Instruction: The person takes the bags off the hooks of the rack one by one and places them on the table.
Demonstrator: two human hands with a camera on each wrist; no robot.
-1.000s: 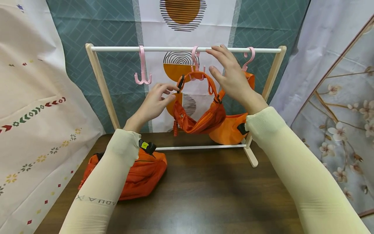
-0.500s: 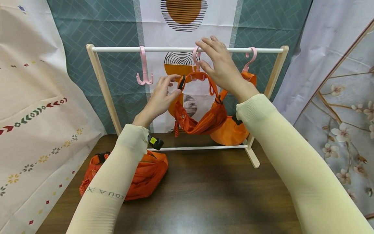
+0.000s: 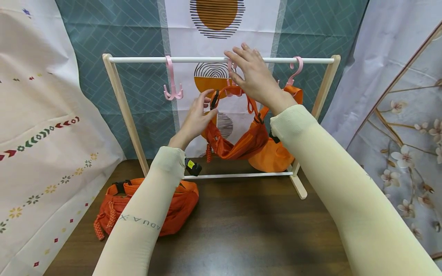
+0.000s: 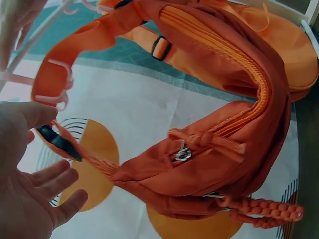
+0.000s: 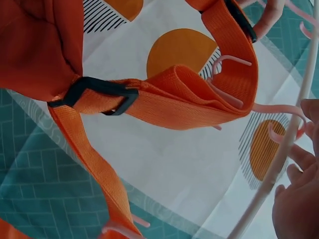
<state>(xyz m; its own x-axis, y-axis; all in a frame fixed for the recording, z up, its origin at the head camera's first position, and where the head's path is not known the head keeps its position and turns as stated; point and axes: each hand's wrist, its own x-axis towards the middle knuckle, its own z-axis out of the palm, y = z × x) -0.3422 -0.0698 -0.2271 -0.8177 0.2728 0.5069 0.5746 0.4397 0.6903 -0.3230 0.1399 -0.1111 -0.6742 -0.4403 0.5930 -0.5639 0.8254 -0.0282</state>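
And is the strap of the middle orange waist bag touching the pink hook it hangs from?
Touching. The right wrist view shows the strap draped over the pink hook, its bend resting against the prongs.

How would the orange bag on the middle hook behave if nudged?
The orange bag would probably swing, since its strap hangs over a pink hook. Its soft-looking fabric suggests floppiness, and its slim shape hints that it's fairly light.

A teal backdrop (image 3: 121,34) with a white printed panel (image 3: 200,46) spans the rear. Patterned cream cloth (image 3: 41,130) borders the brown table (image 3: 248,226) at left; floral curtain (image 3: 393,126) hangs at right.
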